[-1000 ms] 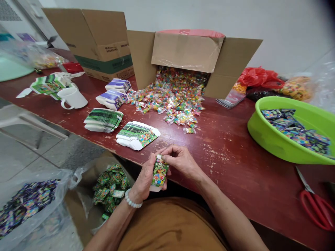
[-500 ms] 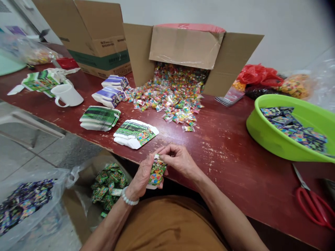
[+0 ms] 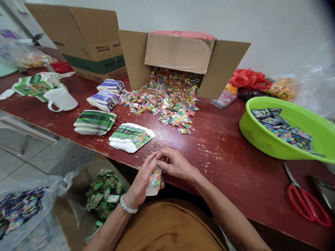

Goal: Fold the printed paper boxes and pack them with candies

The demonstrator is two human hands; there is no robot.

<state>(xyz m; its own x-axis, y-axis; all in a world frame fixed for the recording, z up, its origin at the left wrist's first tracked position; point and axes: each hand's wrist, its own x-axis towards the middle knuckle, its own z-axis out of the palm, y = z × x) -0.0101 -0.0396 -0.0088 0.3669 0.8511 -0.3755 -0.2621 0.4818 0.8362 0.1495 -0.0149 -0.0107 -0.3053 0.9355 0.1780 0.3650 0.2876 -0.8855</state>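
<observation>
Near the table's front edge, my left hand [image 3: 140, 182], with a beaded bracelet on the wrist, is wrapped round a small green printed cardboard box [image 3: 155, 178]. The box is upright, its white flap hanging open at the bottom. My right hand [image 3: 176, 163] pinches the top end of the same box, and the fingers hide that end. Just beyond lie a fanned stack of flat green boxes [image 3: 132, 136] and a second, darker green stack [image 3: 94, 122]. Farther back, wrapped candies [image 3: 170, 101] spill from an open carton [image 3: 179, 50] onto the red table [image 3: 217, 157].
A white mug [image 3: 62, 99] and purple boxes [image 3: 102, 100] stand left. At right are a lime-green basin [image 3: 272, 148] holding dark packets and red-handled scissors [image 3: 305, 205]. Below the edge, green packets [image 3: 104, 191] fill a carton beside a plastic bag [image 3: 52, 184] of purple packets.
My right fingers have closed in over the box's top, covering more of it. The box has tipped slightly, showing more of its white bottom flap. The whole view has shifted a little.
</observation>
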